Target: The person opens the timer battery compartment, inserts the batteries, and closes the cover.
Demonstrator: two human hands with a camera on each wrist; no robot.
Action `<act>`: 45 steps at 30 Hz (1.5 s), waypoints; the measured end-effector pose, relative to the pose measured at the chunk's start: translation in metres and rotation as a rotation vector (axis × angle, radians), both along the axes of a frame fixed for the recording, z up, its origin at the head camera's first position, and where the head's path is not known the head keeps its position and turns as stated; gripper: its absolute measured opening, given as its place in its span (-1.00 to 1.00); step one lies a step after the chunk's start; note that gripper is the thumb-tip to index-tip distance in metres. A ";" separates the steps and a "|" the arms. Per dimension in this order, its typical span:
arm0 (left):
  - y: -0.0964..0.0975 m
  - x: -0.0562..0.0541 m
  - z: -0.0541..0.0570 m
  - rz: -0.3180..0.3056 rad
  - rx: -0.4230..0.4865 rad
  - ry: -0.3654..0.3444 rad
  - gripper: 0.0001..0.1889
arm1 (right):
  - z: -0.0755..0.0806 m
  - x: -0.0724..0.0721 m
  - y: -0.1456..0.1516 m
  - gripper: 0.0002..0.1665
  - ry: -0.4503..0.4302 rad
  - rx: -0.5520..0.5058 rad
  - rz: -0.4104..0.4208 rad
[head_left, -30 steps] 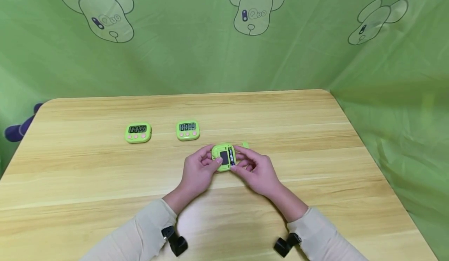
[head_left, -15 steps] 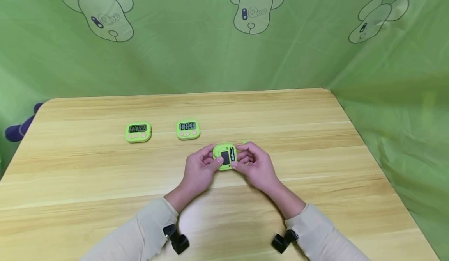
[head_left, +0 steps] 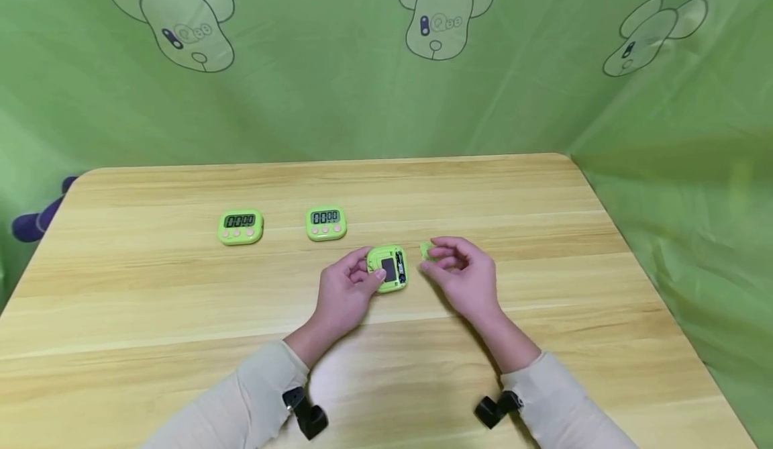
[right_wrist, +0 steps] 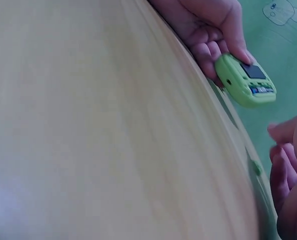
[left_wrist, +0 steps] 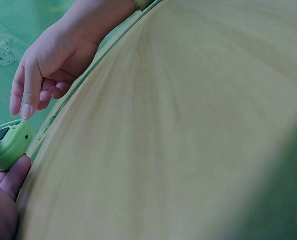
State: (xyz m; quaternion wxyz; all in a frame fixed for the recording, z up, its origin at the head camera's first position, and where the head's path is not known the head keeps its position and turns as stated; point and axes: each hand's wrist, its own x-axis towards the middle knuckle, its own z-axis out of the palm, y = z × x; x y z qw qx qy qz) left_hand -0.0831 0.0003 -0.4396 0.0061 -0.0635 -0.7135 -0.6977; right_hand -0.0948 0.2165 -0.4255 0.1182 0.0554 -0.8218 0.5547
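My left hand (head_left: 347, 291) grips a green digital timer (head_left: 386, 261), its back turned up and its thumb over the dark square on that back. The timer's battery slot is uncovered, with a battery (right_wrist: 261, 90) lying in it. To the right, my right hand (head_left: 468, 278) is apart from the timer, its thumb separated from loosely bent fingers. A small green battery cover (head_left: 425, 250) lies on the table at those fingertips, partly hidden by them in the head view. In the right wrist view the cover (right_wrist: 257, 167) shows beside the fingers, not between them.
Two more green timers, a left one (head_left: 240, 227) and a right one (head_left: 326, 223), lie face up farther back on the wooden table (head_left: 513, 201). A green curtain (head_left: 338, 113) hangs behind the table and along its right side.
My right hand has left the timer's battery side and moved right to the battery cover. The left hand keeps its grip on the timer, nearly still.
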 end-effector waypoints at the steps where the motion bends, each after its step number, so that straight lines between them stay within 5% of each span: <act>1: 0.000 0.000 0.000 0.001 -0.006 0.003 -0.54 | 0.000 -0.001 0.002 -0.53 0.008 0.037 -0.024; 12: 0.001 0.002 -0.001 -0.001 -0.017 0.002 -0.54 | 0.015 -0.012 0.001 -0.43 -0.180 0.348 -0.044; 19: 0.003 0.006 0.016 0.009 -0.034 -0.020 -0.56 | 0.020 -0.018 0.003 -0.47 -0.336 0.262 0.023; 24: 0.002 0.002 0.004 0.003 -0.026 -0.019 -0.54 | 0.020 -0.017 0.004 -0.60 -0.342 0.177 0.031; 33: 0.001 0.002 0.002 -0.004 -0.017 -0.011 -0.52 | 0.016 -0.009 0.006 -0.68 -0.343 -0.102 0.127; 42: 0.001 0.011 0.032 -0.002 -0.045 0.012 -0.56 | 0.008 -0.002 0.000 -0.65 -0.312 -0.166 0.257; 45: 0.000 0.010 0.031 -0.010 -0.043 0.014 -0.56 | 0.007 -0.002 -0.004 -0.62 -0.285 -0.130 0.258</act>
